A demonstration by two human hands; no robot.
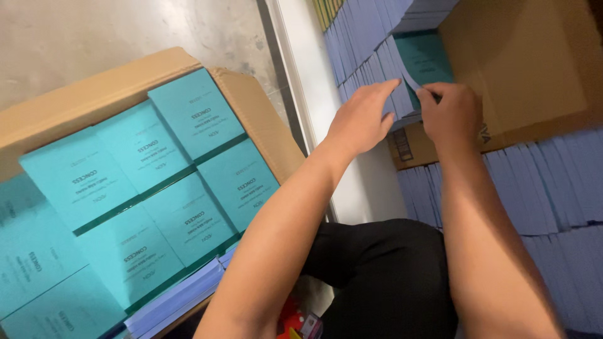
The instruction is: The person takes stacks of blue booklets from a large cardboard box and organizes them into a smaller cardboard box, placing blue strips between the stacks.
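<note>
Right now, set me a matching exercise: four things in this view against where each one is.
Things:
1. left hand
2. right hand
3. open carton of teal booklets
4. brown carton flap

Places:
A. at the left of the view, on the grey floor
B. upper right, above the rows of lilac booklets
C. fingers spread flat on the edges of the upright lilac booklets
D. pinching the top edge of one lilac booklet

Pairs: 1-C, 2-D, 3-A, 4-B

Flat lavender-edged booklets (pixel 370 66) stand packed upright in a row, one teal cover (pixel 427 59) showing.
</note>
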